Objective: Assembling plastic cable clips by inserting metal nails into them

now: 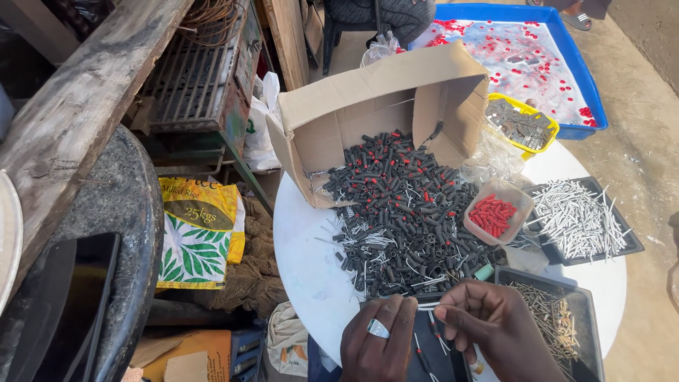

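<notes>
Two bare hands at the lower edge of a round white table (304, 262), near each other, fingertips meeting over a thin white pin (426, 307). Left hand (377, 339), a silver ring (378, 328) on one finger, curled with fingertips pressed together on the near end of the pin. Right hand (495, 329) closed to a pinch, thumb and forefinger gripping the other end of the same pin, so the pin bridges the small gap between both hands, lying roughly level. Directly beneath, between the wrists, a dark tray (438, 354) holding a few finished white-and-dark pieces. Just beyond the fingertips, a broad heap of short black sleeves (403, 212), some red-tipped, mixed with loose white pins, spilling from an open cardboard box (375, 99) tipped on its side. Right of the heap, a small clear tub of red caps (493, 214). Further right, a black tray of white pins (580, 219); nearer, beside the right hand, another black tray of darker metal nails (559, 318). Behind the box, a yellow tub of grey metal parts (522, 126), and behind that a blue basin (566, 49) scattered with red bits. Left of the table, on the ground, a yellow-and-green printed sack (198, 240) and a rough wooden beam (85, 99).
</notes>
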